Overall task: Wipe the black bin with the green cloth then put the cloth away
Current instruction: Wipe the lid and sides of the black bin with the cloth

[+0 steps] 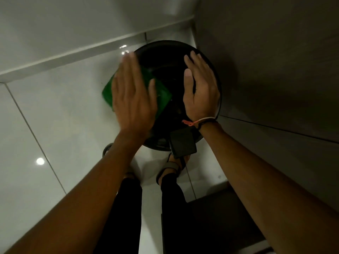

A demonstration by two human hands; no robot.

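Left hand (133,99) flat, fingers extended, pressing green cloth (163,97) on left side of black bin (165,57) lid; right hand (200,92) open-fingered, resting on right side

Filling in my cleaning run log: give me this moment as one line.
phase: wiping | left hand: flat on green cloth, pressed to black bin lid | right hand: open, steadying lid | cloth not yet put away

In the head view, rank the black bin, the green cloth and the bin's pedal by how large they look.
1. black bin, by far the largest in the frame.
2. green cloth, though the left hand hides much of it.
3. pedal, which looks about the size of the cloth's visible part, so the last two places are unsure.
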